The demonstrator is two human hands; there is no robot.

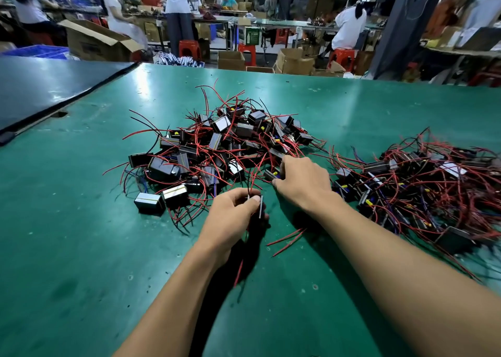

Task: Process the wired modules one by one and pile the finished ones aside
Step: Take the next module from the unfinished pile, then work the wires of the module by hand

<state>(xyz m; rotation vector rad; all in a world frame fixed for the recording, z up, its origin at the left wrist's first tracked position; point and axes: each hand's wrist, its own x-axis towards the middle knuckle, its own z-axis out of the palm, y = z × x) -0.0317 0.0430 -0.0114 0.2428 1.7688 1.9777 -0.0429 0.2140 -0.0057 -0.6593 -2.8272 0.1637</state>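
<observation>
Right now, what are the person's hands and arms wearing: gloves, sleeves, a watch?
Nothing visible. The left hand and right hand show no gloves or rings; the left forearm and right forearm show no sleeve, watch or band up to the frame edge.

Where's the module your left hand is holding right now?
Head view, just left of centre: the grip of the left hand pinches the module at the near edge of the central pile, beside the right hand, which holds another module.
</observation>
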